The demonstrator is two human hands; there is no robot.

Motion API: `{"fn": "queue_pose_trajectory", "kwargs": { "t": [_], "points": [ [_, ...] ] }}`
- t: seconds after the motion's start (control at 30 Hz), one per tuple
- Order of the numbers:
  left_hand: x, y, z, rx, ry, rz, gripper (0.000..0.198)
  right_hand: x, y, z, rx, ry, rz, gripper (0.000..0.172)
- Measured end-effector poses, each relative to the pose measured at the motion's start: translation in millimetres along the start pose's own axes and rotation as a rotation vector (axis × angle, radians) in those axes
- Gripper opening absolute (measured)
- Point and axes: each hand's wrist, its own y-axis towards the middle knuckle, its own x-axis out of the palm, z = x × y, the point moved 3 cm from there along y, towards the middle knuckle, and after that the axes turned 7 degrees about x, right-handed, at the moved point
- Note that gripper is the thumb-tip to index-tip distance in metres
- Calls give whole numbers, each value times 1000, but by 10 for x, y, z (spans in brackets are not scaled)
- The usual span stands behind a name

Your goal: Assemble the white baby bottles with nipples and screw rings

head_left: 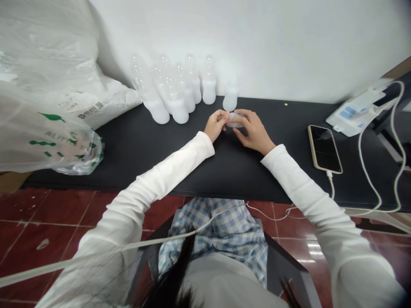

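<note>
My left hand (215, 124) and my right hand (253, 130) meet over the black table (167, 158), both closed on one small translucent plastic piece (235, 120) held between their fingertips. It looks like a clear cap or ring; its exact form is hard to make out. Just behind my hands stands a short white bottle base (230, 99). A cluster of several clear-topped white bottles (175, 92) stands against the wall to the back left.
Large plastic bags (48, 107) fill the table's left end. A smartphone (324, 149) lies at the right, plugged into a white cable (366, 171) that leads to a white device (356, 112). Red floor tiles show below the table edge.
</note>
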Motion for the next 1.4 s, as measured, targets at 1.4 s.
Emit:
{"fn": "queue_pose_trajectory", "kwargs": {
  "t": [1.4],
  "points": [
    [158, -163, 226, 304, 174, -223, 45, 16, -60, 48, 496, 307, 259, 53]
  ]
}}
